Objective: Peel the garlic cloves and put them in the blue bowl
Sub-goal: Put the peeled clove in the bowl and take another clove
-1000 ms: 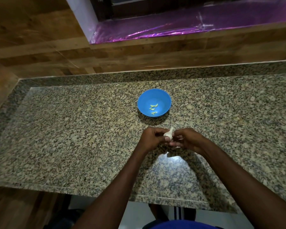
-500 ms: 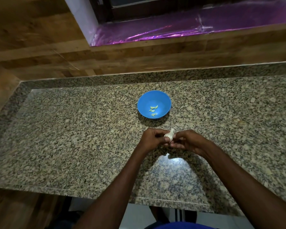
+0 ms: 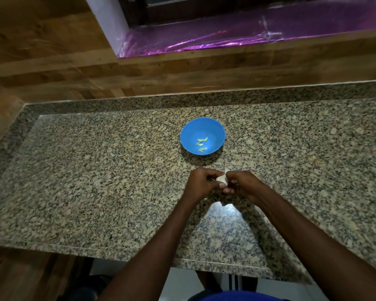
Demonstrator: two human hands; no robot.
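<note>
A blue bowl (image 3: 188,132) stands on the granite counter (image 3: 96,181), with several peeled garlic cloves (image 3: 201,142) lying inside it. Just in front of the bowl, a white piece of garlic (image 3: 221,178) is held above the counter between both hands. My left hand (image 3: 201,184) grips it from the left with curled fingers. My right hand (image 3: 240,184) pinches it from the right with thumb and fingertips. Most of the garlic is hidden by the fingers.
A wooden wall (image 3: 182,79) runs behind the counter, with a ledge covered in shiny purple foil (image 3: 248,35) above it. The counter's front edge (image 3: 117,253) lies close to my body.
Both hands stay together on the garlic; my right hand's fingers have shifted over it, so less of the white piece shows. The bowl has not moved.
</note>
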